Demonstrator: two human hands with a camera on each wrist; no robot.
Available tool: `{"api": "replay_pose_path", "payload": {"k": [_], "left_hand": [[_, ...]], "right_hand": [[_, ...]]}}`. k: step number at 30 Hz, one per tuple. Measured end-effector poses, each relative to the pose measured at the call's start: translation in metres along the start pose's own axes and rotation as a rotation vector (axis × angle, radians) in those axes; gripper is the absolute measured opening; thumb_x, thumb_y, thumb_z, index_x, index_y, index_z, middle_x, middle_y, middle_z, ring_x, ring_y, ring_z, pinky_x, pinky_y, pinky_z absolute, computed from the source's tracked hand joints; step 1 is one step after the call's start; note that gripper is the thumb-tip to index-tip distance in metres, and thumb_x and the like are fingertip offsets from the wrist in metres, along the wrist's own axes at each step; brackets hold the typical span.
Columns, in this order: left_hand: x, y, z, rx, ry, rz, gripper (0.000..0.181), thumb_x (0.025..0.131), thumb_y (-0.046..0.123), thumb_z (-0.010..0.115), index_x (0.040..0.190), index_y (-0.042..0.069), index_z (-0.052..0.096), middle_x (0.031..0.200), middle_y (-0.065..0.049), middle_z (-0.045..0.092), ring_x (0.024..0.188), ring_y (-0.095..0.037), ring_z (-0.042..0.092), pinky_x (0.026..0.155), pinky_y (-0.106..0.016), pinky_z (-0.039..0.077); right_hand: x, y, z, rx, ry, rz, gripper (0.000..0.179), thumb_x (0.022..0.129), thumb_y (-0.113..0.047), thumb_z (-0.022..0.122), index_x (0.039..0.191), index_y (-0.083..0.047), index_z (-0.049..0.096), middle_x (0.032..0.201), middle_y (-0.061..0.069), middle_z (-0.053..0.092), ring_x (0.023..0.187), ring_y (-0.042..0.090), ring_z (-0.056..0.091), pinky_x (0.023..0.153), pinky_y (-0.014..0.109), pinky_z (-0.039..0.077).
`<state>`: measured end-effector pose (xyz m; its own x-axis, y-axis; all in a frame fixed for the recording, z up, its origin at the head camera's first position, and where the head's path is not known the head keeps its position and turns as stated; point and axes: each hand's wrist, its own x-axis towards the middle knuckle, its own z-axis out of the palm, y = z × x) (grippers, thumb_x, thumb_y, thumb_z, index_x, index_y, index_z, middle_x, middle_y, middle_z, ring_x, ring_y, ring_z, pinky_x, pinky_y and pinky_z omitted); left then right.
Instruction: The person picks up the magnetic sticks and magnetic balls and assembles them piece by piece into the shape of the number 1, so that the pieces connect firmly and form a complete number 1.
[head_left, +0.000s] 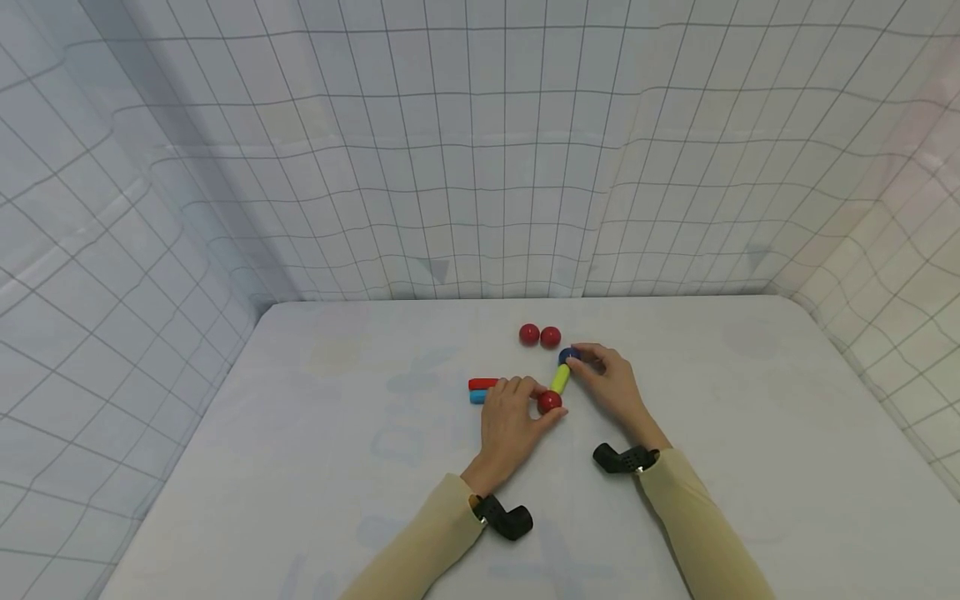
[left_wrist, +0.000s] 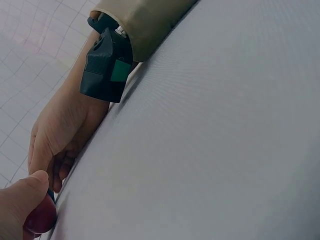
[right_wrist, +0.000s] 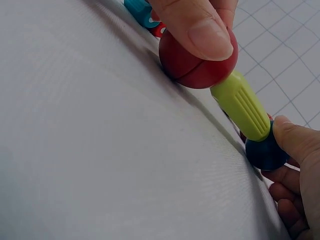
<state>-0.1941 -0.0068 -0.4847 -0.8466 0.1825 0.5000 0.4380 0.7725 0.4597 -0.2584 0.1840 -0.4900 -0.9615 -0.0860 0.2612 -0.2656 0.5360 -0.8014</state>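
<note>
A ribbed yellow-green rod (right_wrist: 243,107) links a red ball (right_wrist: 192,67) at its near end with a dark blue ball (right_wrist: 265,152) at its far end. My left hand (head_left: 512,421) pinches the red ball between thumb and fingers. At the other end, my right hand (head_left: 615,387) grips the blue ball with its thumb and fingertips. The joined piece lies slanted, close over the white table. In the left wrist view, the left thumb (left_wrist: 30,192) covers part of the red ball, and the rod is hidden.
Beyond the hands, two more red balls (head_left: 529,335) sit side by side. A red rod (head_left: 482,384) and a light blue rod (head_left: 477,397) lie left of the left hand, partly covered by it. White grid-patterned curtains (head_left: 480,167) hang around the table (head_left: 300,467).
</note>
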Motion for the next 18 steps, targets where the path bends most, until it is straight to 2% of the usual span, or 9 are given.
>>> {"api": "replay_pose_path", "payload": {"k": [8, 18], "left_hand": [[-0.0001, -0.0013, 0.0019, 0.009, 0.014, 0.016, 0.041, 0.077, 0.048, 0.075, 0.097, 0.015, 0.062, 0.086, 0.004, 0.061, 0.076, -0.013, 0.045, 0.069, -0.027, 0.037], [-0.0006, -0.0007, 0.0016, 0.004, -0.002, 0.035, 0.034, 0.079, 0.04, 0.076, 0.1, 0.015, 0.065, 0.092, 0.003, 0.065, 0.083, -0.014, 0.051, 0.075, -0.03, 0.04]], "right_hand": [[-0.0003, -0.0001, -0.0007, -0.003, -0.005, 0.008, 0.041, 0.09, -0.036, 0.065, 0.121, -0.009, 0.063, 0.112, 0.011, 0.064, 0.108, 0.027, 0.053, 0.091, 0.047, 0.041], [-0.0001, -0.0005, -0.0002, 0.002, 0.009, -0.013, 0.04, 0.091, -0.033, 0.065, 0.122, -0.008, 0.063, 0.112, 0.012, 0.065, 0.107, 0.028, 0.054, 0.091, 0.046, 0.041]]}}
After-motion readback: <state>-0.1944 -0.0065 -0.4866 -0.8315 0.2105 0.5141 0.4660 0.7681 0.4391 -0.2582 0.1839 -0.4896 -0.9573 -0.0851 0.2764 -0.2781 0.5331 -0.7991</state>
